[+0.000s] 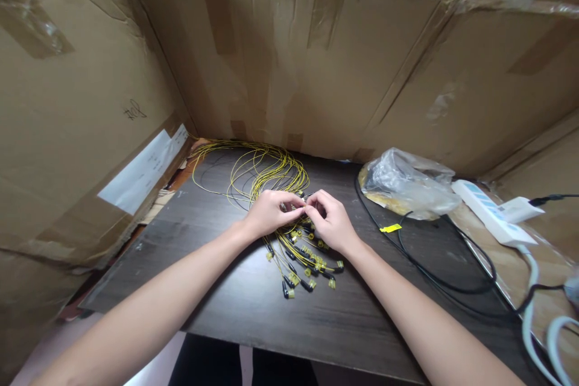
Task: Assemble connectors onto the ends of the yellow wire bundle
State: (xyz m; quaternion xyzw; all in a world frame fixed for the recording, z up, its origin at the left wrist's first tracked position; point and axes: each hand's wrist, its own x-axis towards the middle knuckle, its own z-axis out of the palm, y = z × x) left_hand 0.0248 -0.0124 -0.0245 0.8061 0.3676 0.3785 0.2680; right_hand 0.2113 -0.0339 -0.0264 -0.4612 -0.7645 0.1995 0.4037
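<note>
My left hand (275,212) and my right hand (330,221) meet over the middle of the dark table, fingertips pinched together. What sits between the fingertips is too small to make out. Beneath and behind them runs a bundle of thin yellow cables (280,174), looping away to the back left. Toward me the cables fan out into several black connectors (309,285) with clear yellowish caps or tags (332,283) at their ends. Some of these ends lie under my right hand and are partly hidden.
A clear plastic bag (409,184) lies at the back right. Next to it rests a white power strip (493,211) with a plug in it. A black cable (434,280) with a yellow tag curves along the right side. Cardboard walls (289,60) enclose the dark wooden table (181,259).
</note>
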